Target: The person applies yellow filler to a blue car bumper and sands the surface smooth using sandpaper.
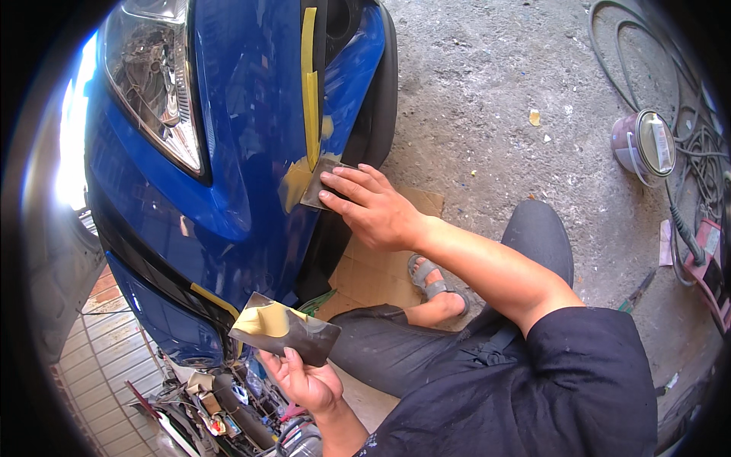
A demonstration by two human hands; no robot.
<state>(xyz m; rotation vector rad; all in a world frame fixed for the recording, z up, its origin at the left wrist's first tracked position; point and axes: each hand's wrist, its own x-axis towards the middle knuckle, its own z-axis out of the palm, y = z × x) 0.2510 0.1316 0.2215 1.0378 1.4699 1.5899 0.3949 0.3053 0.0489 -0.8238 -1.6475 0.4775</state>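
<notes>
My left hand [304,381] grips a dark, flat rectangular mixing plate [311,343] from below. A lump of yellow body filler [263,320] lies on the plate. My right hand [373,204] holds a thin dark spreader [314,192], its fingers laid flat across it, against the blue bumper [255,114]. Beside the spreader's edge a smeared yellow filler patch [295,183] covers part of the bumper. Strips of yellow masking tape [311,110] run down the black trim just above the spreader. The spreader's far side is partly hidden under my fingers.
A headlight [148,84] sits at upper left. Cardboard [362,278] lies on the concrete under the bumper, near my sandalled foot [438,293]. At right stand a paint can [626,145] with a tube on its lid, and coiled cables [697,145]. Cluttered parts [228,404] lie at lower left.
</notes>
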